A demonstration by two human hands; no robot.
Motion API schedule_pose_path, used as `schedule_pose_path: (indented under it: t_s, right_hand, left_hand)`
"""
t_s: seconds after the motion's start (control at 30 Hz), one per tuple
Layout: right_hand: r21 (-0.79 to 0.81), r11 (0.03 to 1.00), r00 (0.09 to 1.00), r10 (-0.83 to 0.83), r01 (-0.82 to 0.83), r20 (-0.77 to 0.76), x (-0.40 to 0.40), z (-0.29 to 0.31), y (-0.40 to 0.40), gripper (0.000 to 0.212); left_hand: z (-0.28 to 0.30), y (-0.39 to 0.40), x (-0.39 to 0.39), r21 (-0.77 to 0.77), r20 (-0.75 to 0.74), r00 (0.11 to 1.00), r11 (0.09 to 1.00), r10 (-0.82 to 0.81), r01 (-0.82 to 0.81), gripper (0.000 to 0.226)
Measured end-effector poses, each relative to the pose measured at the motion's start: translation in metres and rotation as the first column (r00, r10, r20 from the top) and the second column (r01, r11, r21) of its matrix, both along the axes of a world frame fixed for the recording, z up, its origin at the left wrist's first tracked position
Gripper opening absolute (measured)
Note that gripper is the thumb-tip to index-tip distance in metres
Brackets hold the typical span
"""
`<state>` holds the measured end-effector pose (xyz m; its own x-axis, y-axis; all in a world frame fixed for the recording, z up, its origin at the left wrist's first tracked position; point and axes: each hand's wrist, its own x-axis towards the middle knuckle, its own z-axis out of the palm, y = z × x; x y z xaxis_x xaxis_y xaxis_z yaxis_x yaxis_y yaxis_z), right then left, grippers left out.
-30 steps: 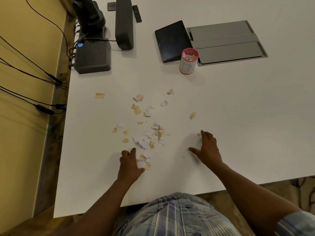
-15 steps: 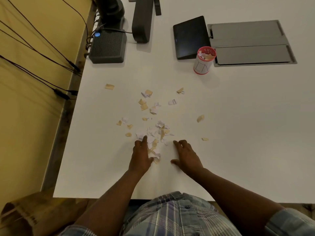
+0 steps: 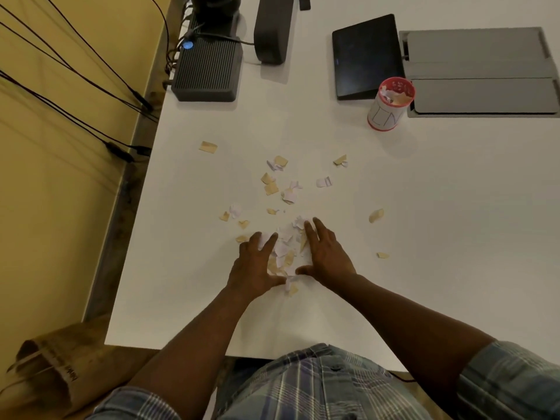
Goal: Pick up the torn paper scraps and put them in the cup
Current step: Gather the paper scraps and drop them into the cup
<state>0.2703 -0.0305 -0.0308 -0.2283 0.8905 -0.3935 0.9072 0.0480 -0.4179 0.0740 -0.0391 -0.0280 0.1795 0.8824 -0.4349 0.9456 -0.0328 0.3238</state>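
Observation:
A small heap of white and tan paper scraps (image 3: pixel 286 248) lies on the white table (image 3: pixel 439 237), pressed between my two hands. My left hand (image 3: pixel 254 266) lies flat against the heap's left side, fingers spread. My right hand (image 3: pixel 325 254) lies flat against its right side, thumb reaching toward the left thumb. Neither hand has lifted anything. Several loose scraps (image 3: pixel 272 186) are scattered farther out, with single bits at the far left (image 3: pixel 208 147) and right (image 3: pixel 376 215). The red-rimmed white cup (image 3: pixel 389 106) stands upright at the back right, with scraps inside.
A black tablet (image 3: pixel 366 56) and a grey recessed panel (image 3: pixel 481 71) sit behind the cup. A dark ribbed box (image 3: pixel 207 71) and a dark stand (image 3: pixel 271 28) occupy the back left. Cables hang off the table's left edge. A brown paper bag (image 3: pixel 51 368) lies on the floor.
Both hands have slid inward and forward over the table, sweeping nearby scraps into one heap between them. The view has shifted, so the cup now sits farther right.

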Motion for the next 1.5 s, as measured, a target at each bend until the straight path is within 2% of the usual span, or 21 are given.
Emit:
schedule_pose_path:
  t_s: [0.07,0.13,0.2,0.27,0.33,0.57,0.7,0.83,0.97,1.1,1.2,1.33,1.5]
  right_hand:
    - [-0.005,0.998,0.998,0.059,-0.059,0.013,-0.003,0.0,0.005,0.113]
    - [0.006,0.991,0.991,0.133,-0.133,0.015,-0.007,0.0,0.008,0.103]
    - [0.035,0.976,0.977,0.212,-0.213,0.017,-0.01,0.001,0.008,0.082]
    - [0.083,0.957,0.961,0.276,-0.277,0.022,-0.01,0.002,0.007,0.056]
    - [0.107,0.943,0.949,0.313,-0.314,0.03,-0.009,0.005,0.008,0.038]
    - [0.106,0.944,0.95,0.309,-0.313,0.049,-0.009,0.011,0.025,0.019]
    - [0.131,0.964,0.973,0.228,-0.232,0.044,-0.004,0.008,0.041,0.014]
    - [0.141,0.982,0.992,0.121,-0.122,0.02,-0.006,0.004,0.053,0.011]
    - [0.082,0.99,0.987,-0.101,0.111,-0.122,-0.008,0.0,0.065,0.014]
    - [-0.07,0.915,0.877,-0.402,0.398,-0.263,-0.001,0.002,0.079,0.013]
    - [-0.181,0.832,0.776,-0.555,0.525,-0.299,0.009,0.004,0.09,0.007]
    - [-0.241,0.742,0.656,-0.667,0.625,-0.354,0.024,0.009,0.106,0.013]
    - [-0.195,0.68,0.574,-0.713,0.707,-0.403,0.039,0.013,0.136,0.008]
  left_hand:
    - [0.0,0.002,0.006,-0.001,-0.018,0.999,0.999,-0.042,0.042,0.107]
    - [-0.001,0.003,0.012,0.02,-0.029,0.995,0.995,-0.098,0.098,0.095]
    - [-0.002,0.003,0.015,0.049,0.006,0.995,0.994,-0.1,0.1,0.071]
    - [-0.003,0.005,0.014,0.06,0.097,0.995,0.998,-0.039,0.033,0.047]
    - [-0.005,0.008,0.011,0.069,0.18,0.984,0.997,0.011,-0.024,0.033]
    - [-0.009,0.032,0.006,0.076,0.27,0.957,0.989,0.104,-0.129,0.03]
    - [-0.008,0.05,0.008,0.13,0.253,0.966,0.988,0.045,-0.08,0.031]
    - [-0.005,0.068,0.016,0.139,0.257,0.964,0.985,0.063,-0.101,0.027]
    - [0.0,0.086,0.024,0.117,0.256,0.959,0.98,0.125,-0.159,0.021]
    - [0.003,0.103,0.029,0.062,0.26,0.943,0.971,0.207,-0.23,0.005]
    - [0.003,0.116,0.027,0.016,0.319,0.914,0.963,0.251,-0.27,0.005]
    - [0.005,0.131,0.023,-0.077,0.363,0.857,0.928,0.366,-0.364,0.007]
    - [0.013,0.148,0.025,-0.04,0.393,0.837,0.917,0.38,-0.397,0.008]
